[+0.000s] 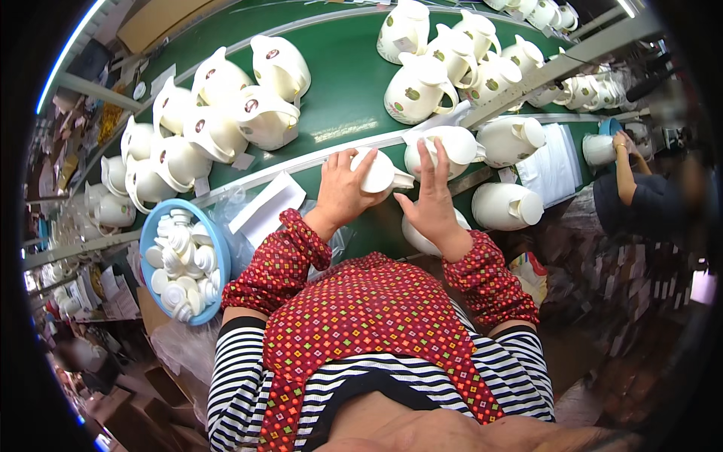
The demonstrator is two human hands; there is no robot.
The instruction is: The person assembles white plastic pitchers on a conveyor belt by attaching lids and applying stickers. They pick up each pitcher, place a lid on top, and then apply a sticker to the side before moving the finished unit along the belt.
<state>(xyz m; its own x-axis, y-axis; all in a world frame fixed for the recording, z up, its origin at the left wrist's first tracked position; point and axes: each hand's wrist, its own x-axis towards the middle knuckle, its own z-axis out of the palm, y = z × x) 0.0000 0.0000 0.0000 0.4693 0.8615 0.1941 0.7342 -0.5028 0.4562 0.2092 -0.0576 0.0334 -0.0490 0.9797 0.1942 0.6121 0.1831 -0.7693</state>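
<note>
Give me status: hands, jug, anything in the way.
Left hand gripping white jug. Right hand open, fingers over neighbouring jug, contact unclear. Other jugs crowd the right; blue tub left.

Held piece: we see smooth white, a rounded top, a narrow part projecting right; lower portion hidden from us.
Upper jug: we note cream-white, rounded, just beyond and right of the held piece, partly covered.
Lower jug: we record white, rounded, nearer us, mostly covered; tilt unclear.
</note>
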